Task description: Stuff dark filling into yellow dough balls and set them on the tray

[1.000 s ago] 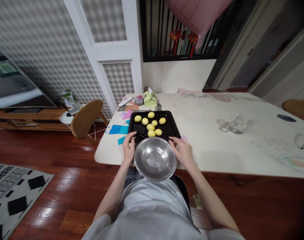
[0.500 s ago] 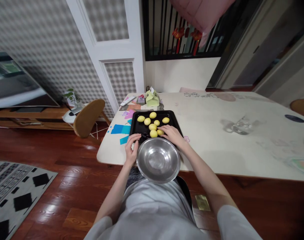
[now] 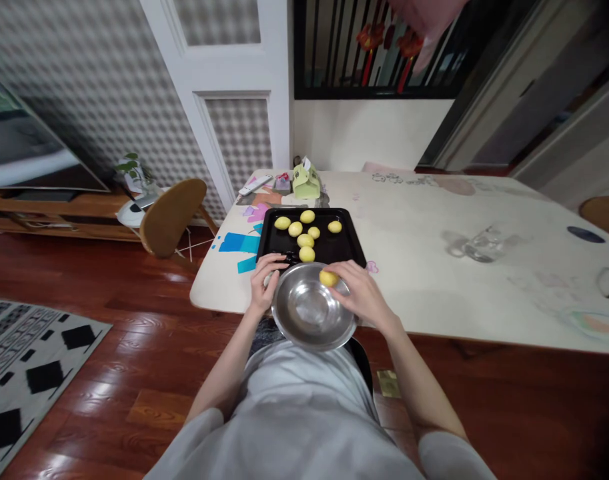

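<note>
A steel bowl (image 3: pixel 309 310) sits at the table's near edge, just in front of me. My right hand (image 3: pixel 361 297) holds a small yellow ball (image 3: pixel 328 277) over the bowl's far rim, fingers closed on it. My left hand (image 3: pixel 264 287) curls round the bowl's left rim. Behind the bowl lies a black baking tray (image 3: pixel 344 245) with several more yellow balls (image 3: pixel 305 240) and a few dark pieces (image 3: pixel 290 256) near its front edge.
The white table (image 3: pixel 434 280) carries a glass (image 3: pixel 479 245), blue paper pieces (image 3: pixel 234 242), a green carton (image 3: pixel 305 183) and a remote at the back. A wooden chair (image 3: pixel 171 217) stands to the left on the wood floor. A patterned rug (image 3: pixel 24 360) lies far left.
My right hand went from the bowl's right side to the tray, took one yellow ball and brought it back over the bowl. My left hand stayed at the bowl's left rim.
</note>
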`<state>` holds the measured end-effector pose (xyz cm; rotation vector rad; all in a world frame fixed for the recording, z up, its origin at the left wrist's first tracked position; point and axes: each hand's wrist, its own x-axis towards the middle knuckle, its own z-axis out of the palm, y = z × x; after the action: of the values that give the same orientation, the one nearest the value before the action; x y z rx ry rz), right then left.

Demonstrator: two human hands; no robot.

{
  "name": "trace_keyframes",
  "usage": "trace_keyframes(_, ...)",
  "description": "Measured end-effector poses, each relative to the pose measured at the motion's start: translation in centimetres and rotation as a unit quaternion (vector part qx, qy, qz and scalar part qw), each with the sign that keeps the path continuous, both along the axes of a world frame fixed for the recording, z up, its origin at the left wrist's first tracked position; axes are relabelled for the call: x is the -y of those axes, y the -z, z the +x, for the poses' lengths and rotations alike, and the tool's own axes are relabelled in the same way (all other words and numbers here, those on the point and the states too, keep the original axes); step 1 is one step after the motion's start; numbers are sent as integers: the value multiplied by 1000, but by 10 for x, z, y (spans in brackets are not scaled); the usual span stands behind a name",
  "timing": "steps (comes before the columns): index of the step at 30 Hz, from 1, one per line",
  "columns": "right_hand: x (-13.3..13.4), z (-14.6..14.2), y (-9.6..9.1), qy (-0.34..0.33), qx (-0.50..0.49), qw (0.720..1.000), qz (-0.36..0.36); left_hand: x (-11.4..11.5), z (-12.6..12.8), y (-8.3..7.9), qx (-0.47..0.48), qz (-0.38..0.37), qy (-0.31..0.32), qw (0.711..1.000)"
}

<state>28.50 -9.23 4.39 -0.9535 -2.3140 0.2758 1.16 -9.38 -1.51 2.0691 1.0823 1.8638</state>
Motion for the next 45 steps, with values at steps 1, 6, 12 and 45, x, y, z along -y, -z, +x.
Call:
trace_keyframes(1, 7, -2, 3, -10, 27, 1000, -4, 0, 0, 0, -2, -5, -1, 1000)
trace_keyframes(6, 15, -12, 19, -12, 131, 991, 14, 0, 0, -2, -6, -18, -8, 1000)
trace_keyframes(12, 13, -21, 21, 24, 164, 986, 28, 1, 1, -2, -8, -30, -16, 999)
trace_keyframes(45, 34, 11, 28, 12, -21, 1000, -6, -42, -10, -31, -167, -40, 40, 984)
